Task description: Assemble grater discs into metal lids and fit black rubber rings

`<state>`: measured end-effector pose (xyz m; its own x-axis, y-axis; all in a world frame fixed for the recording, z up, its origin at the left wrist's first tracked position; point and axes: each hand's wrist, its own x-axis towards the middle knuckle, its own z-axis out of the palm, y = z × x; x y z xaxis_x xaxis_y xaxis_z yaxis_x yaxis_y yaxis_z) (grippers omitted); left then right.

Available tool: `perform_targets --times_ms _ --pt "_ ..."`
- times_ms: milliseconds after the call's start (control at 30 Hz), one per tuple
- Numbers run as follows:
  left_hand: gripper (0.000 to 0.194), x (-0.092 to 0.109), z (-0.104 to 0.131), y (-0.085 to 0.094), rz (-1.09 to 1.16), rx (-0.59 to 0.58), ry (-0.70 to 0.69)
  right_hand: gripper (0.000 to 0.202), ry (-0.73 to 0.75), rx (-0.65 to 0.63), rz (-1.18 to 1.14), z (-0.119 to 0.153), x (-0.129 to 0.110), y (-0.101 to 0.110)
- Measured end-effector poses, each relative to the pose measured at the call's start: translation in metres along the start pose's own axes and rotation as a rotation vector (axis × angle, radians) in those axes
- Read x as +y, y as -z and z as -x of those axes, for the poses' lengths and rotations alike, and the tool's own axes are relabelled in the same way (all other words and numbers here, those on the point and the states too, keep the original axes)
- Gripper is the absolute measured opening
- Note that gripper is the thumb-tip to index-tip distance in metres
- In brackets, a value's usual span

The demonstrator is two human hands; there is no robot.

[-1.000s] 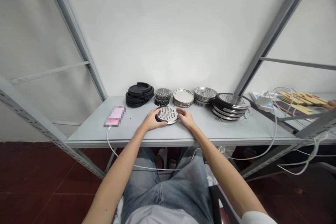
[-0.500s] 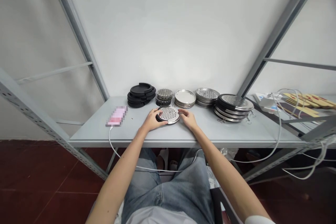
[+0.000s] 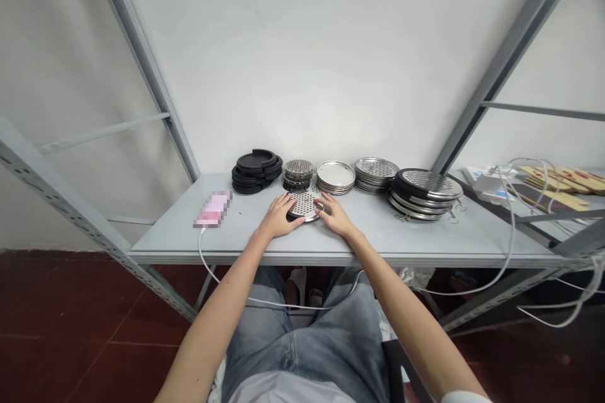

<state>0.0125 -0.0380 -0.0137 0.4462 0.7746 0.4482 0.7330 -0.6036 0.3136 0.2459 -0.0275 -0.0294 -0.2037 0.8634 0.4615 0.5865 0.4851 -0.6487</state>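
Note:
On the table in front of me lies a round grater [image 3: 305, 205], a silver disc full of holes with a black part along its left side. My left hand [image 3: 278, 216] clasps that left side, its thumb along the near edge and its fingers toward the far one. My right hand [image 3: 334, 215] is on the right side, fingers bent over the rim onto the metal. Just behind stands a stack of small perforated discs [image 3: 298, 169]. Small metal hooks [image 3: 316, 189] lie beside it, partly hidden.
Along the back stand black rings [image 3: 256, 170], plain silver discs [image 3: 335, 174], perforated discs [image 3: 376, 170] and black-edged graters [image 3: 425, 186]. A phone [image 3: 213, 209] with a white cable [image 3: 202, 252] lies left. Grey posts [image 3: 510, 63] frame the table; yellow cards [image 3: 562, 182] lie far right.
My right hand's fingers have moved left, from the grater's right edge onto its top. My left hand stays on the black side, its fingers shifted slightly. The view has moved a little.

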Motion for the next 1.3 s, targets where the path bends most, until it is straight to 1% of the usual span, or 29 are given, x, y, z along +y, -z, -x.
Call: perform_targets --times_ms 200,267,367,467,633,767,933,1133,1200,1300 --pt "0.067 -0.0009 0.0009 -0.0006 0.017 0.015 -0.01 0.065 0.06 -0.112 0.169 0.0044 -0.007 -0.0036" --pt "0.065 -0.0013 0.0007 -0.0014 0.01 0.014 -0.005 0.069 0.052 -0.11 0.184 0.0045 -0.0073 -0.0039" --pt "0.063 -0.0019 0.0001 -0.0031 -0.007 0.044 0.017 0.075 0.025 -0.09 0.181 0.0039 -0.0051 -0.0042" --pt "0.06 -0.003 -0.0012 -0.0049 -0.001 0.067 0.031 0.077 0.034 -0.108 0.19 0.0035 -0.0024 -0.0046" --pt "0.052 -0.0054 -0.0027 -0.006 0.006 0.093 -0.011 0.081 0.061 -0.125 0.2 0.0049 -0.0017 -0.0041" --pt "0.051 -0.0044 -0.0008 -0.0047 -0.033 0.077 -0.025 0.08 0.06 -0.126 0.189 0.006 -0.0046 -0.0017" --pt "0.054 -0.0015 0.0022 -0.0014 -0.061 0.003 -0.034 0.082 0.023 -0.129 0.162 0.0053 -0.0087 0.0009" --pt "0.055 -0.0002 0.0017 -0.0003 -0.042 -0.016 -0.024 0.082 0.0 -0.141 0.063 0.0038 -0.0094 0.001" --pt "0.062 0.0008 0.0017 0.0 -0.041 -0.019 -0.025 0.082 -0.002 -0.133 0.054 0.0039 -0.0099 0.0003" --pt "0.081 0.0014 0.0019 0.0003 -0.029 -0.027 -0.029 0.078 0.007 -0.108 0.039 0.0041 -0.0107 -0.0008"
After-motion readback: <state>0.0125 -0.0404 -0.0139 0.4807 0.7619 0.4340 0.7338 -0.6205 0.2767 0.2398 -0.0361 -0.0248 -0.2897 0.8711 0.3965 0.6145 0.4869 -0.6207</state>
